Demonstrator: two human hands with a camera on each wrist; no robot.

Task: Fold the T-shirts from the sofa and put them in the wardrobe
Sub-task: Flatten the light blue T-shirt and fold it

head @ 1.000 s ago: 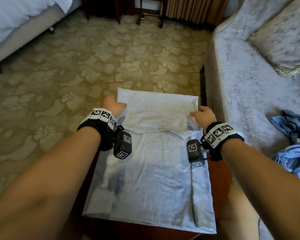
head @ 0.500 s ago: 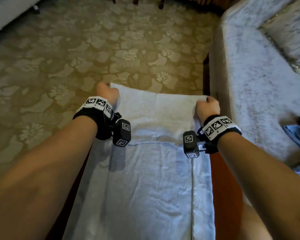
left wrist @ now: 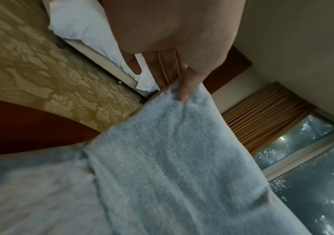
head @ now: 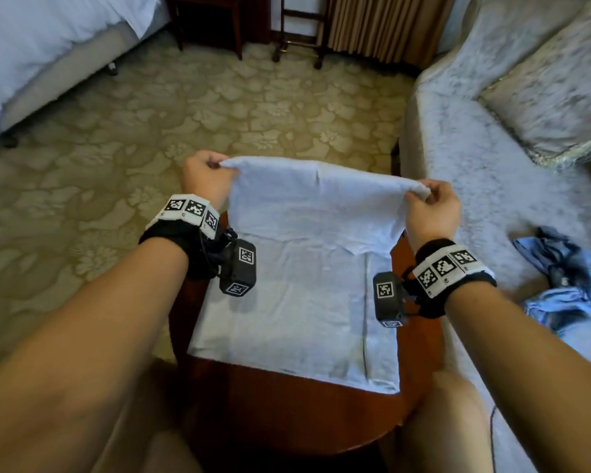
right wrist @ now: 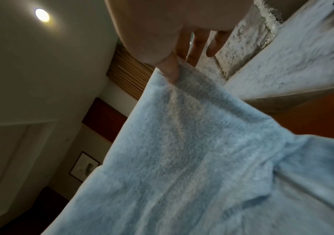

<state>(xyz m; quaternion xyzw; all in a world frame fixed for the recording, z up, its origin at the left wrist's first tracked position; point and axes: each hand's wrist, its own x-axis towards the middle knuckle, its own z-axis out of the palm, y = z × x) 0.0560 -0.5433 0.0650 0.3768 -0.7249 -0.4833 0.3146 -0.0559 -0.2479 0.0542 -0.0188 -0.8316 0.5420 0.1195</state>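
Observation:
A pale white T-shirt (head: 297,295) lies partly folded on a round reddish wooden table (head: 287,404). Its far end is lifted off the table. My left hand (head: 205,172) pinches the far left corner, thumb on top of the cloth (left wrist: 182,127). My right hand (head: 430,203) pinches the far right corner (right wrist: 182,127) at about the same height. The near part of the shirt still rests flat on the table. A crumpled blue garment (head: 570,288) lies on the grey sofa (head: 492,158) to my right.
The sofa with a cushion (head: 553,87) runs along the right, close to the table. A bed (head: 41,52) with white bedding stands at the far left. Dark wooden furniture legs (head: 297,32) and a curtain are at the back. Patterned carpet (head: 116,148) covers the floor.
Both hands took hold of the shirt's far corners and lifted that end up off the table towards me. Before, the shirt lay flat under them.

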